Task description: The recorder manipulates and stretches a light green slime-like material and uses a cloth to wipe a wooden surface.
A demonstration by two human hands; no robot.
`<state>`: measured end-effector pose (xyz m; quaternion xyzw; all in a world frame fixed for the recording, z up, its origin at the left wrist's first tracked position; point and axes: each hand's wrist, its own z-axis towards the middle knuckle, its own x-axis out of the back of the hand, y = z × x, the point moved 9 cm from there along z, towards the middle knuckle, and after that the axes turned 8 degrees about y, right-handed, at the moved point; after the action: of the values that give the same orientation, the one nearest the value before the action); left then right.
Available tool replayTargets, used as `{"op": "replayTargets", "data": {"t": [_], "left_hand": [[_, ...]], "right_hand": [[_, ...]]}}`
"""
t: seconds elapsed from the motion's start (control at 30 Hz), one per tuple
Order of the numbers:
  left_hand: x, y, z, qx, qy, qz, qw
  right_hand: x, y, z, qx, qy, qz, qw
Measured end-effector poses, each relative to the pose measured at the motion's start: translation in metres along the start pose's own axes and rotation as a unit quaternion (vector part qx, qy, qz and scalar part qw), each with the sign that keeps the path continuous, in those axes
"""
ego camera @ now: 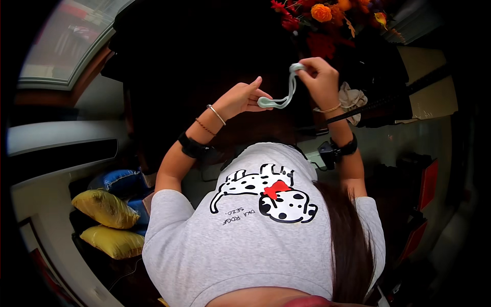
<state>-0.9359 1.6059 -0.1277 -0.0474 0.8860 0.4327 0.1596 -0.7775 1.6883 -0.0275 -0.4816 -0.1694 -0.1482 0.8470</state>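
A pale mint-green, putty-like strand [288, 98] sags between my two hands, doubled along its length and thicker at both ends. Its exact material cannot be told. My right hand [319, 78] pinches the upper end between thumb and fingers. The lower end lies against the fingertips of my left hand [245, 98], whose thumb is raised away from it. Behind the right wrist is a crumpled whitish cloth [352, 100]. Beneath the hands, a dark brown wooden tabletop [241, 126] is mostly lost in shadow.
Orange and red flowers [321, 13] stand at the far right, near a cardboard piece [431, 86]. A dark strap [368, 108] crosses by the right forearm. Yellow packages [105, 209] and a blue package [121, 181] are stacked at left, below a window [76, 38].
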Motion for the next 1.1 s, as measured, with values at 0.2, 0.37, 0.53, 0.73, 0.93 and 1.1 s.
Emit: {"op": "replayTargets", "data": {"t": [0.2, 0.37, 0.53, 0.73, 0.93, 1.1], "left_hand": [[0.005, 0.002, 0.006, -0.071, 0.083, -0.039, 0.993], [-0.006, 0.036, -0.031, -0.154, 0.030, 0.089, 0.984], [-0.017, 0.047, -0.051, -0.176, -0.047, 0.195, 0.964], [-0.002, 0.055, -0.060, -0.148, -0.044, 0.231, 0.961], [0.092, 0.071, -0.091, -0.130, 0.088, 0.305, 0.939], [0.146, 0.073, -0.124, -0.184, 0.141, 0.256, 0.938]], "right_hand": [[-0.044, -0.053, -0.046, 0.019, -0.130, 0.154, 0.979], [-0.049, 0.051, -0.070, -0.279, -0.147, 0.321, 0.893], [-0.115, 0.038, -0.136, -0.504, -0.234, 0.626, 0.547], [-0.127, 0.054, -0.139, -0.463, -0.181, 0.684, 0.533], [-0.026, 0.167, -0.128, -0.464, -0.045, 0.477, 0.745], [0.105, 0.287, -0.116, -0.440, 0.091, 0.332, 0.829]]}}
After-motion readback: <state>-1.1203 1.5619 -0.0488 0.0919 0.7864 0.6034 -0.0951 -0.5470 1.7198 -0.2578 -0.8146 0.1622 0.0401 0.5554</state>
